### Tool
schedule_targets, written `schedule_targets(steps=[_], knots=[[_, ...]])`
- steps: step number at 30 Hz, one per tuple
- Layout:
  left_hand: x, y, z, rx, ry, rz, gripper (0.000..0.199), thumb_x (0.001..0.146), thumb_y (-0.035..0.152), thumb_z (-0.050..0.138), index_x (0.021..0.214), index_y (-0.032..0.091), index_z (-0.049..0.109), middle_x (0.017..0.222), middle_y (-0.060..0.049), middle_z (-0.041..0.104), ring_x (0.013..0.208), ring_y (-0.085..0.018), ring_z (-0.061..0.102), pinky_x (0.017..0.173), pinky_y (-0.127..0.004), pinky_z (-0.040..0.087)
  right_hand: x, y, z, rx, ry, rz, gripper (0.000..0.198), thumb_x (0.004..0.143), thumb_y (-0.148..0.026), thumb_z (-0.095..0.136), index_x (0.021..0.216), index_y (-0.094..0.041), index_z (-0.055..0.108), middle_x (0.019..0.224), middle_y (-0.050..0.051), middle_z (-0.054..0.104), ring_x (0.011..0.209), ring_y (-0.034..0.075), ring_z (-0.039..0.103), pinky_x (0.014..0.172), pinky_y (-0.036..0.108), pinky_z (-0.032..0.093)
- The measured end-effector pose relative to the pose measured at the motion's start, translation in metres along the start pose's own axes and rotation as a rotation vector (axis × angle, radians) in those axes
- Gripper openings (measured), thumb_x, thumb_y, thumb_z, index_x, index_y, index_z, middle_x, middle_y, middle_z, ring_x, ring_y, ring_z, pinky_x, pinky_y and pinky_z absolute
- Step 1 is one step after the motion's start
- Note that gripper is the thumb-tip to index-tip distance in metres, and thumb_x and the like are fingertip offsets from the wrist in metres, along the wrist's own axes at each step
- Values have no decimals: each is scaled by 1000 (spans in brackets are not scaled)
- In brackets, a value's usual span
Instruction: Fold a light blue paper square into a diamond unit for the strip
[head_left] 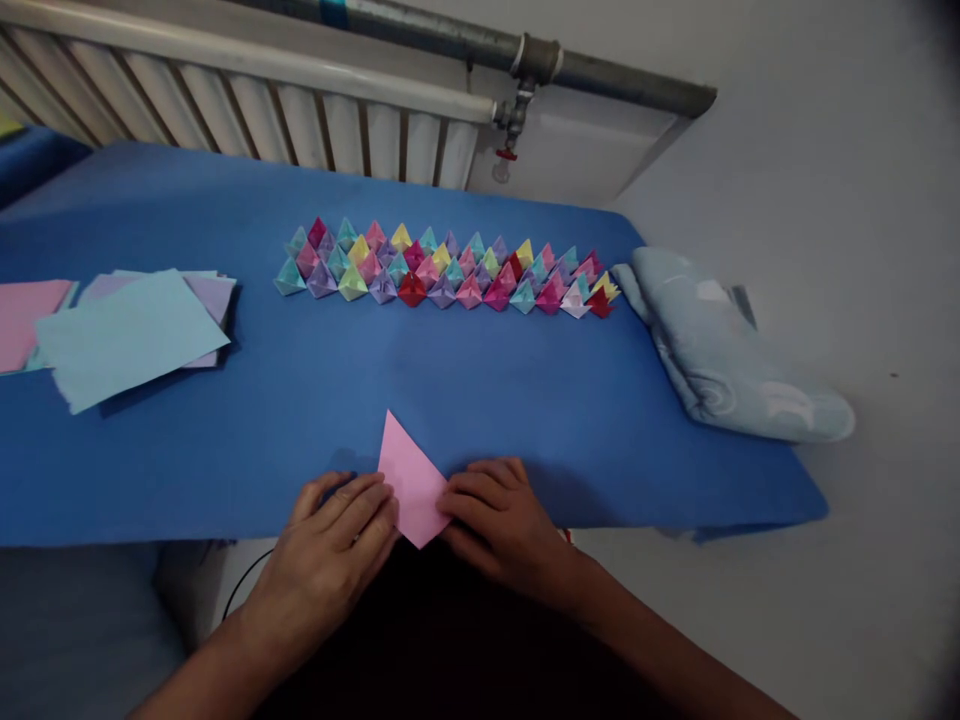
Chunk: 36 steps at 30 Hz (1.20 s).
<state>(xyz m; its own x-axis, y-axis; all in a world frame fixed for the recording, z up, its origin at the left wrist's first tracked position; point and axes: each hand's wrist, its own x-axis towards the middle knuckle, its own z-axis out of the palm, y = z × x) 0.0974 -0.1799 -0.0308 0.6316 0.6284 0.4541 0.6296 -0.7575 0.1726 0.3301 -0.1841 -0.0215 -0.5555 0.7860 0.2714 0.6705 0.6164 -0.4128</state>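
Both hands, left and right, press flat with fingers spread on the pink paper, probably pinning its fold against the blue mat, grasping nothing

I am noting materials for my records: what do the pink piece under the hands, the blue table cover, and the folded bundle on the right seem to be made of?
The pink piece looks like thin matte paper: crisp straight edges and a sharp point. The blue table cover seems a matte sheet, perhaps foam or felt; it overhangs stiffly. The folded bundle looks like soft printed cloth, with rounded folds.
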Motion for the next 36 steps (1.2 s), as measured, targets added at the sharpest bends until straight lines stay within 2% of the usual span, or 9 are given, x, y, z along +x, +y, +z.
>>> schedule_targets(steps=[5, 11, 20, 36], knots=[[2, 0, 2, -35, 29, -88, 13, 89, 13, 54, 96, 16, 64, 104, -8, 70, 97, -20, 64, 89, -38, 40, 0, 0, 0, 39, 51, 113, 12, 89, -22, 54, 96, -20, 63, 95, 5, 66, 88, 18, 55, 79, 35, 36], [6, -1, 1, -128, -29, -206, 14, 91, 17, 51, 97, 17, 63, 101, -6, 68, 94, -20, 61, 86, -39, 40, 0, -1, 1, 119, 151, 177, 7, 88, -20, 57, 85, -19, 63, 93, 5, 66, 86, 17, 59, 78, 35, 38], [11, -1, 5, -128, -34, -345, 19, 92, 29, 48, 87, 19, 64, 95, -6, 66, 94, -24, 58, 80, -40, 39, 0, 0, 1, 134, 135, 221, 8, 88, -19, 55, 83, -18, 61, 96, 6, 66, 88, 17, 59, 79, 35, 38], [12, -2, 11, -111, 3, -420, 20, 89, 34, 51, 81, 20, 62, 97, -8, 63, 97, -26, 55, 78, -41, 41, 3, -2, 1, 126, 157, 279, 11, 86, -23, 58, 76, -19, 59, 97, 6, 66, 90, 19, 60, 79, 35, 40]])
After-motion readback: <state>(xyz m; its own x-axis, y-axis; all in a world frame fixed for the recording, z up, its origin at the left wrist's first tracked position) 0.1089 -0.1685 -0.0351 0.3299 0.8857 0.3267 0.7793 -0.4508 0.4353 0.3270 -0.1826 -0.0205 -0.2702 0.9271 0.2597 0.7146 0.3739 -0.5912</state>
